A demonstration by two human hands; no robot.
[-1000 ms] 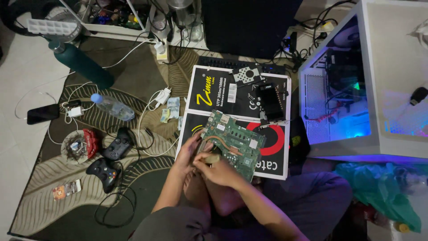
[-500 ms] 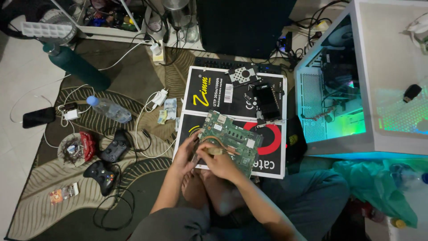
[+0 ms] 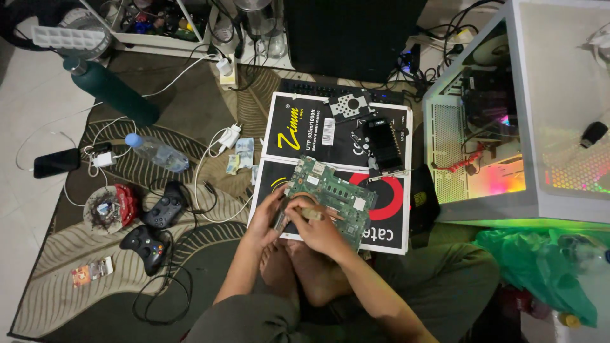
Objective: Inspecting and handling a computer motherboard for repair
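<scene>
Board (image 3: 333,194) lies bare on the flattened box (image 3: 337,136), your right hand (image 3: 318,228) pinching a brush (image 3: 311,213) on its near edge, left hand (image 3: 267,219) gripping a small dark tool; work mid-way, can't judge the remainder.

Board on box, both hands at its near edge

Circuit board (image 3: 330,197) atop box (image 3: 298,130); left hand (image 3: 267,219) beside right hand (image 3: 318,225); gamepads (image 3: 155,225) left on rug (image 3: 70,298), PC case (image 3: 508,127) right.

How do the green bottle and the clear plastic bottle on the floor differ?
The green bottle is opaque, dark green and larger; the clear plastic bottle is see-through, smaller and has a blue cap. The green bottle lies farther from the hands, near the shelf; the clear one lies nearer the game controllers. Both lie on their sides on the rug.
</scene>
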